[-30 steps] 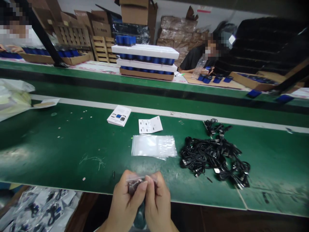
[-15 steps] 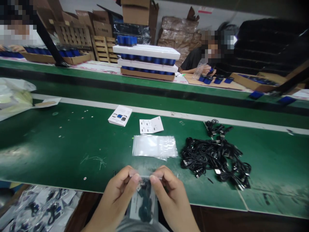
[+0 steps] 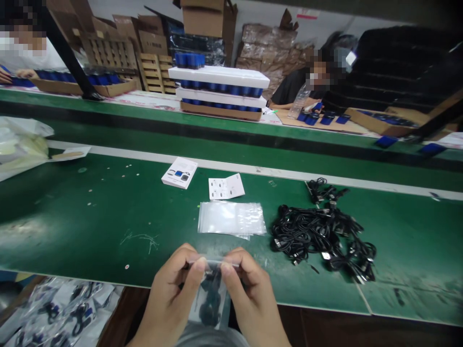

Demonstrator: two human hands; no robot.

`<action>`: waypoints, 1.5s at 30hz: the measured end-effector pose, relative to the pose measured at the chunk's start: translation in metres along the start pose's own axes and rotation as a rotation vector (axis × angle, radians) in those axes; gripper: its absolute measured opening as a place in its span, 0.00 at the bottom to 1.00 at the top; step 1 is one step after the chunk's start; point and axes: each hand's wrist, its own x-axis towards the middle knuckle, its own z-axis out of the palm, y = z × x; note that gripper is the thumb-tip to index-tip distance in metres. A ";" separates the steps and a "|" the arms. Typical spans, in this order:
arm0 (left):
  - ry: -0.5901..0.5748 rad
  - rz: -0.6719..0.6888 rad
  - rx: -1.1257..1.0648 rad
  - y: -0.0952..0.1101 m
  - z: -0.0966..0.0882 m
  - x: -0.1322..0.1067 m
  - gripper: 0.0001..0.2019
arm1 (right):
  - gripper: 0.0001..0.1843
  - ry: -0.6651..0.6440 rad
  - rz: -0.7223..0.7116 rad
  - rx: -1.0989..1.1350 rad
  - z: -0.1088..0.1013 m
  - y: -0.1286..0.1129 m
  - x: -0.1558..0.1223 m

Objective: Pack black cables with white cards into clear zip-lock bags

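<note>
A clear plastic zip bag (image 3: 210, 301) hangs between my hands near the table's front edge. Inside it are a dark coiled cable and something pale, perhaps a folded paper. My left hand (image 3: 177, 284) pinches the bag's top strip at the left, thumb towards me. At the right of the same strip, my right hand (image 3: 249, 284) pinches it in a like way. Just beyond my hands lies a stack of flat clear bags (image 3: 231, 218). To the right is a heap of black USB cables (image 3: 318, 231).
Behind the bags lie an unfolded leaflet (image 3: 226, 187) and a white stack of leaflets (image 3: 180, 172). Filled bags sit in a box (image 3: 68, 313) below the table at left. A plastic sack (image 3: 23, 144) rests far left. Two people sit beyond the raised green ledge (image 3: 152, 118) among blue parts.
Both hands and the bag have shifted slightly left, still gripping the top strip. Across the table, the right person's hand and the left person have moved a little.
</note>
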 end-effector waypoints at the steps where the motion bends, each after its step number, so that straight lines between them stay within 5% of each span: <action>1: 0.040 -0.010 -0.011 0.000 0.001 0.000 0.14 | 0.13 -0.017 0.027 0.015 0.002 0.001 -0.001; 7: 0.184 -0.031 0.033 0.002 0.014 -0.002 0.13 | 0.15 0.053 -0.042 -0.032 0.018 0.010 -0.001; 11: 0.175 -0.072 0.056 -0.007 0.028 -0.010 0.14 | 0.16 0.180 -0.091 -0.079 0.027 0.019 0.000; 17: 0.199 0.032 -0.031 -0.019 0.034 -0.017 0.12 | 0.12 0.175 -0.124 0.000 0.031 0.022 -0.004; 25: 0.207 0.109 -0.050 -0.017 0.032 -0.018 0.17 | 0.11 0.261 -0.404 -0.237 0.031 0.030 -0.010; 32: 0.019 0.151 0.058 -0.002 0.012 -0.004 0.10 | 0.10 0.199 -0.153 -0.089 0.013 0.010 0.000; 45: 0.104 -0.098 -0.066 0.020 0.003 -0.001 0.13 | 0.09 0.137 -0.203 -0.134 -0.007 -0.004 0.005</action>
